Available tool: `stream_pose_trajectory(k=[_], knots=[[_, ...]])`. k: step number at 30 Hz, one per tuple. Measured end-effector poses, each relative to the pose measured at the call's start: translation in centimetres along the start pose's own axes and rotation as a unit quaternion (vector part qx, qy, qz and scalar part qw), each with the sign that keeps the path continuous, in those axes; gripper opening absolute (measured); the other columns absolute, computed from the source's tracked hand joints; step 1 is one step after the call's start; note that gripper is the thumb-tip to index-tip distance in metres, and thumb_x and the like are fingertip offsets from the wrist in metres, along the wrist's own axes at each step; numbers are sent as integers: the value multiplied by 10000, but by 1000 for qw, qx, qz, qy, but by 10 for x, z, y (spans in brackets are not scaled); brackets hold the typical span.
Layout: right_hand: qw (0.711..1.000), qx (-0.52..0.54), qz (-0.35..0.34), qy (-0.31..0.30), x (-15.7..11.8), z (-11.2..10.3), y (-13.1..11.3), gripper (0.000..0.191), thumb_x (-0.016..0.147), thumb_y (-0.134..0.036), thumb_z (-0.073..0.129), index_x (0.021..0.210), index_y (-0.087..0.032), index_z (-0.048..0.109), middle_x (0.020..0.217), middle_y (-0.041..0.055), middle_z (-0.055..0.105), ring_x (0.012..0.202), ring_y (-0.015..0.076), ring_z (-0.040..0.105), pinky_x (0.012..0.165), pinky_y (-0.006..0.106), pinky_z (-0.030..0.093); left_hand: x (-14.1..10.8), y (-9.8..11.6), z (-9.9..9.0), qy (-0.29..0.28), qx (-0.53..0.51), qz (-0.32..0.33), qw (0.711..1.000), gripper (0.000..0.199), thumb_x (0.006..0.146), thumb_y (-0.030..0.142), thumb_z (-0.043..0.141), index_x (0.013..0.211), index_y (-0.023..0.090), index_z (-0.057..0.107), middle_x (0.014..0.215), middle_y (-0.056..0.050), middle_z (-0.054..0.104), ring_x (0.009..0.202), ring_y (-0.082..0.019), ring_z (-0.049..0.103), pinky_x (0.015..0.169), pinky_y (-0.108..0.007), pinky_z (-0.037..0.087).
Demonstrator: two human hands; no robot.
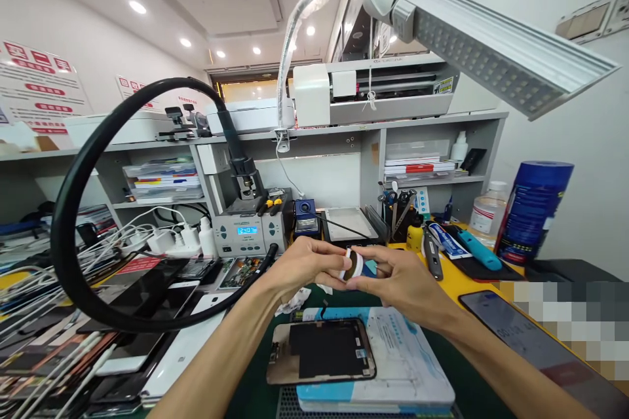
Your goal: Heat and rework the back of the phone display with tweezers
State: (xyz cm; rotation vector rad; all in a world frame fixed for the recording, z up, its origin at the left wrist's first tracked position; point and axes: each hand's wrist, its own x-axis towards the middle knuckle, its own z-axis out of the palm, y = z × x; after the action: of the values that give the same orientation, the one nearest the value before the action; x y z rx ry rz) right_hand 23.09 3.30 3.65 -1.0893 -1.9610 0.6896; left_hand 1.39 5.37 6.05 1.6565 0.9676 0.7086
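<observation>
Clearly, the largest thing is a cluttered yellow counter [449, 287] that crosses the frame. Above it, at upper right, hangs one long LED lamp [496, 39]. One thick black hose [61, 209] loops through the left side, near one grey station [246, 247] with a lit blue display, left of centre. At lower centre lies one flat white-and-blue box [413, 366]; one phone screen panel [334, 350] rests on it, dark backing up. At right stand one blue can [533, 216] and one clear bottle [487, 215], with one phone [521, 334] lying below them.

Two bare hands meet at the centre of the frame, above the box. The left hand [314, 265] and right hand [393, 272] pinch opposite sides of one small round tub [354, 264], white-rimmed with a brownish face turned left. It looks light and stiff, unlikely to break, though its smooth rim could slip; the rim seems the best hold. Fingers hide whether its lid is on.
</observation>
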Motion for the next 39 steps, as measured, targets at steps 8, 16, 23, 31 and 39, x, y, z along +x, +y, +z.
stream_pose_trajectory(k=[8, 16, 23, 31, 39], knots=[[998, 33, 32, 51, 3, -13, 15, 661, 863, -561, 780, 1387, -207, 588, 559, -76, 598, 542, 189, 618, 548, 308, 495, 2, -12, -21, 121, 187, 74, 972, 403, 997, 378, 675, 1349, 192, 616, 1383, -113, 635, 1212, -289, 647, 1035, -540, 537], [996, 8, 51, 76, 4, -24, 12, 662, 871, -585, 759, 1395, -193, 653, 541, -63, 566, 547, 186, 559, 529, 308, 441, 17, -34, -16, 84, 370, 53, 924, 346, 987, 355, 691, 1286, 186, 650, 1339, -103, 653, 1177, -278, 657, 1001, -515, 557], [994, 33, 75, 68, 7, -20, 17, 651, 861, -568, 768, 1359, -166, 650, 600, -53, 613, 556, 181, 611, 534, 300, 470, 23, -44, -18, 47, 348, 27, 936, 342, 996, 362, 681, 1280, 176, 642, 1255, -92, 685, 1052, -240, 701, 896, -449, 608], [995, 55, 73, 48, 4, -19, 15, 632, 860, -554, 775, 1332, -152, 654, 636, -44, 645, 585, 190, 654, 597, 325, 527, 17, -44, -23, 47, 326, 41, 943, 344, 981, 366, 699, 1264, 174, 659, 1310, -99, 672, 1158, -275, 670, 996, -515, 560], [996, 75, 47, 15, 2, -13, 11, 614, 875, -522, 785, 1370, -176, 670, 798, -4, 728, 560, 164, 635, 665, 352, 517, -11, -14, -9, 59, 201, 81, 974, 563, 899, 397, 783, 1387, 184, 598, 1220, -104, 703, 1016, -249, 704, 860, -424, 596]])
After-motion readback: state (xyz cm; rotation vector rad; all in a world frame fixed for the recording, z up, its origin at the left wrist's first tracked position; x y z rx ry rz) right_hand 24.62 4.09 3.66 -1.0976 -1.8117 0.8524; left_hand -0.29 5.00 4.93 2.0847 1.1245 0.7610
